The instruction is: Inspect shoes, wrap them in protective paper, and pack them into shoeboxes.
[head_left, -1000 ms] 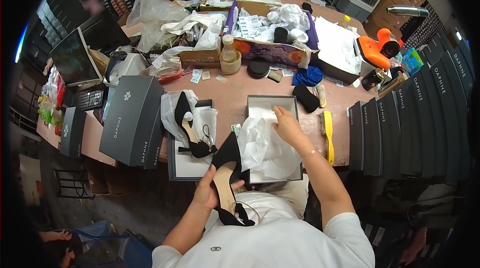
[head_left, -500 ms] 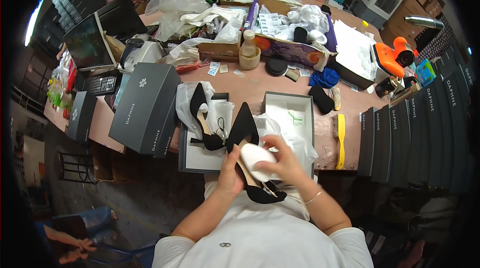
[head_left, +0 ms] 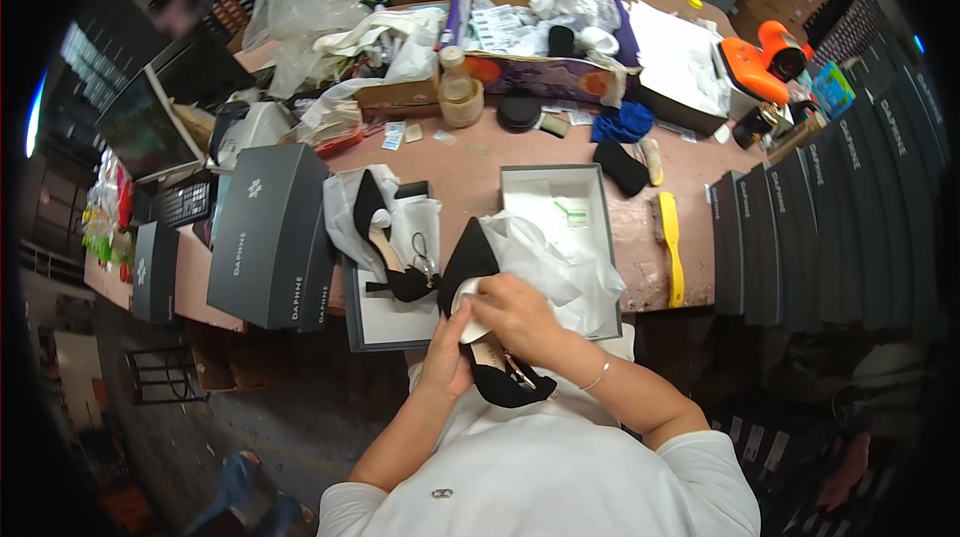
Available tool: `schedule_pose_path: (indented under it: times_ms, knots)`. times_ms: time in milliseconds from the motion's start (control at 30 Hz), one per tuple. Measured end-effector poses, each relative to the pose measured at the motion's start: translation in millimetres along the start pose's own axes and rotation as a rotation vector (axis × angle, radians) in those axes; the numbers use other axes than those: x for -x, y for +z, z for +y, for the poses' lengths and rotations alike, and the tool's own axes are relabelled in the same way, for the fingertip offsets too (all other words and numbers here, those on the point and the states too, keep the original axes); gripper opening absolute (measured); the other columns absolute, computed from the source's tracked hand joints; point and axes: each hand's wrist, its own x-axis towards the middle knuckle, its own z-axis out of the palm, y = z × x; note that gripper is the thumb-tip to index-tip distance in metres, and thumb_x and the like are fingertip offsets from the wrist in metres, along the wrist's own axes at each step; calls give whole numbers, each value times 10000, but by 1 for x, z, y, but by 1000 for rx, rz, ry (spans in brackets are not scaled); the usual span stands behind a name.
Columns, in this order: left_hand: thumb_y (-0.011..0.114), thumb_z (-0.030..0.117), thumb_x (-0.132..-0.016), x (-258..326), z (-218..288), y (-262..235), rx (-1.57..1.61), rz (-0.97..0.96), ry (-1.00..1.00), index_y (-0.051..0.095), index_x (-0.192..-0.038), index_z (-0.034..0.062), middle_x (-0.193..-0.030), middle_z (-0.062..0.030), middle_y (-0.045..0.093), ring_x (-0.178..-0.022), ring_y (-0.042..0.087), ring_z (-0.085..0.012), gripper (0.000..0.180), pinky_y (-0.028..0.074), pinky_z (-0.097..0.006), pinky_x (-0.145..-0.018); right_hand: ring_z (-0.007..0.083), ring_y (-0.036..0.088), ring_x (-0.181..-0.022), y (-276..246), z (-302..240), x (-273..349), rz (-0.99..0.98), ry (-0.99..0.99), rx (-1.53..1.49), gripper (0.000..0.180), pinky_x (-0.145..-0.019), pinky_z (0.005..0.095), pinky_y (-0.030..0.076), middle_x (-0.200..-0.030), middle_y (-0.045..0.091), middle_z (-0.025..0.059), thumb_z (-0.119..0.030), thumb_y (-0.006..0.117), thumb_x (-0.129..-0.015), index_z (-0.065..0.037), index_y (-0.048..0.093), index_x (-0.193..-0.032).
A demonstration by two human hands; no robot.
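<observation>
So the big thing here is a pinkish-brown desk (head_left: 475, 172), with two open dark grey cardboard shoeboxes on its near side: the right open box (head_left: 530, 187) has crumpled white tissue paper (head_left: 560, 267) in it, and the left open box (head_left: 385, 345) has a black high-heeled shoe (head_left: 408, 287) lying in it on its own paper. The one that matters is the other shoe, a black pointed-toe slingback with a beige insole (head_left: 470, 262), held up at the desk's near edge, in front of the gap between the boxes. Its long axis runs away from the person, toe at the far end and a touch left, heel cup near the body, opening up. The left hand (head_left: 445, 352) is nearer the shoe's side: it comes in from the left, fingers wrapped around the middle, forearm rising steeply. The right hand (head_left: 515, 312) sits over the top from the right, back of the hand up, forearm slanting in with the elbow out. Its fingers are closed on a smooth white pad (head_left: 466, 289) right at the toe's opening, so the toe cavity lies just beyond those fingers. Exact fingertip contact is hidden, fwiw.
</observation>
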Motion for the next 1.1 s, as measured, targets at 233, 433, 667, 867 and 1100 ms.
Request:
schedule_pose_path:
  times_ms: [233,433,667,867,1100]
  knots:
    - [518,380,-962,6,2,-20,42,-15,-43,437,-1287,65,-1183,-95,556,-1104,558,-208,460,495,-380,-912,294,587,-934,1,-3,21,-94,-25,-119,359,-779,354,505,-1068,579,124,-80,662,-700,-26,615,-1052]
    - [591,154,-916,11,2,6,-186,-72,68,373,-1346,96,-1243,-61,498,-1128,527,-203,486,497,-405,-919,270,613,-816,-16,1,19,-5,250,-311,193,-700,362,508,-884,597,75,-74,696,-733,-63,662,-923]
    - [519,220,-937,2,24,2,-38,21,-117,444,-1207,-31,-1035,-255,617,-904,654,-302,376,559,-378,-805,315,593,-896,-40,89,81,-266,373,312,192,-770,392,500,-877,606,121,-168,684,-746,-36,662,-883]
    - [520,408,-945,-6,25,3,-70,37,-56,478,-1163,6,-998,-217,626,-871,657,-279,459,575,-354,-734,356,587,-857,-43,97,65,-151,550,389,297,-720,455,470,-867,624,159,-110,702,-721,0,600,-977]
    - [400,625,-921,1,21,34,-27,-126,-77,488,-1231,77,-1117,-109,590,-987,601,-219,636,509,-393,-867,303,567,-916,-89,0,-1,75,229,-351,385,-799,384,480,-1005,585,116,-75,742,-713,-30,588,-1063]
